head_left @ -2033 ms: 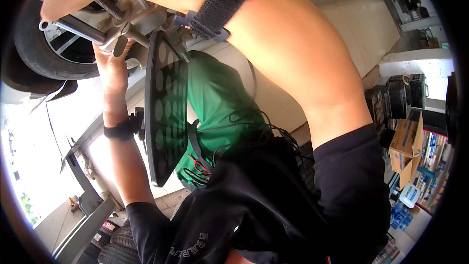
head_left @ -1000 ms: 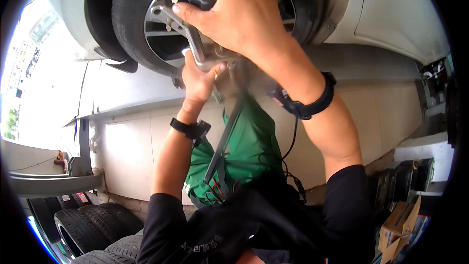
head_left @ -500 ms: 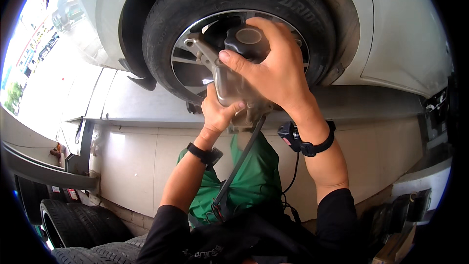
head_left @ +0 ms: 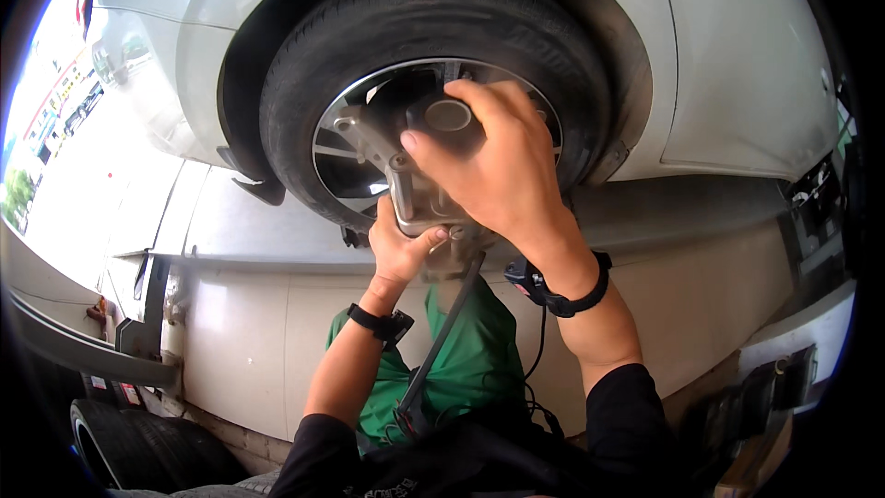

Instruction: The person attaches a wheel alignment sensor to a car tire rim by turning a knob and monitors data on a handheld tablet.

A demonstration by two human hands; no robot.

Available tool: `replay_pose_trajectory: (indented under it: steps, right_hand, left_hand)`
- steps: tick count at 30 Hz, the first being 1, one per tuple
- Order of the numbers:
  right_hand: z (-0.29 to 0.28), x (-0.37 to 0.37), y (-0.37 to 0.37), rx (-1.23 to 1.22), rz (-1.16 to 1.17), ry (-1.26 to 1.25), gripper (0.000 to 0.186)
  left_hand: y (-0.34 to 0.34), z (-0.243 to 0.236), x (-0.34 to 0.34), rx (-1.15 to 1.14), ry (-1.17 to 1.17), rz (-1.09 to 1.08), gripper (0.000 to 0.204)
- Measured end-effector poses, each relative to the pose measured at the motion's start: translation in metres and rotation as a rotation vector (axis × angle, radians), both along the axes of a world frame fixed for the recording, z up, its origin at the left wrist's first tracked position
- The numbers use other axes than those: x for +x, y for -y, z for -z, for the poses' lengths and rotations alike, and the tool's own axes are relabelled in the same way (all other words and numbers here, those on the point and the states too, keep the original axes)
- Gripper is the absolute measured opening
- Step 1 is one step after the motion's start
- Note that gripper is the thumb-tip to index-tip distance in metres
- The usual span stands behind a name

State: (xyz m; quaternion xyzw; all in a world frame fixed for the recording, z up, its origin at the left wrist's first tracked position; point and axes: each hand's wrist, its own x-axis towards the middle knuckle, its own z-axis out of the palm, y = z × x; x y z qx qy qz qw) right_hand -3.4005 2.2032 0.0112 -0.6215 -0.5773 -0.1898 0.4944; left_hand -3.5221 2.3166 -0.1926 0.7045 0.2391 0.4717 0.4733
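A grey metal wheel-alignment clamp (head_left: pixel 404 180) with a black round knob (head_left: pixel 448 116) is held in front of the car wheel's spoked rim (head_left: pixel 324 143). My right hand (head_left: pixel 502 161) is wrapped round the knob, thumb on its left side and fingers over its top and far side. Lower down, my left hand (head_left: pixel 399 244) grips the clamp's metal body, with the thumb across its front. Motion blurs the clamp's middle, and my right hand hides part of it. Whether the clamp touches the rim cannot be made out.
The black tyre (head_left: pixel 309 74) sits in the arch of a white car (head_left: pixel 728 65). Below the wheel runs a grey lift platform (head_left: pixel 664 217). Loose tyres (head_left: pixel 152 447) lie at lower left, beside a grey metal frame (head_left: pixel 143 323). A black strap (head_left: pixel 442 341) hangs before my green trousers.
The wheel, clamp and both hands appear lower and slightly farther left, as the whole view has shifted. Both hands keep their hold on the clamp and its knob.
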Motion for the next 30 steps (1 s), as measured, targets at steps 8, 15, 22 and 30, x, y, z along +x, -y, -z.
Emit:
replay_pose_trajectory:
  steps: [8,15,22,30]
  right_hand:
    - [-0.009,0.048,0.005,-0.245,-0.603,-0.296,0.056]
    - [-0.008,0.002,-0.007,-0.016,-0.001,0.158,0.046]
    - [-0.024,0.042,-0.011,-0.451,-0.853,-0.459,0.051]
    - [-0.017,0.013,0.007,-0.276,-0.116,0.011,0.058]
  left_hand:
    - [0.002,0.0,0.002,0.024,0.006,-0.015,0.093]
    - [-0.001,-0.001,0.004,0.055,-0.05,-0.042,0.091]
    - [-0.002,-0.003,-0.012,0.05,-0.055,-0.047,0.092]
    - [0.007,-0.016,-0.003,0.106,-0.196,-0.089,0.094]
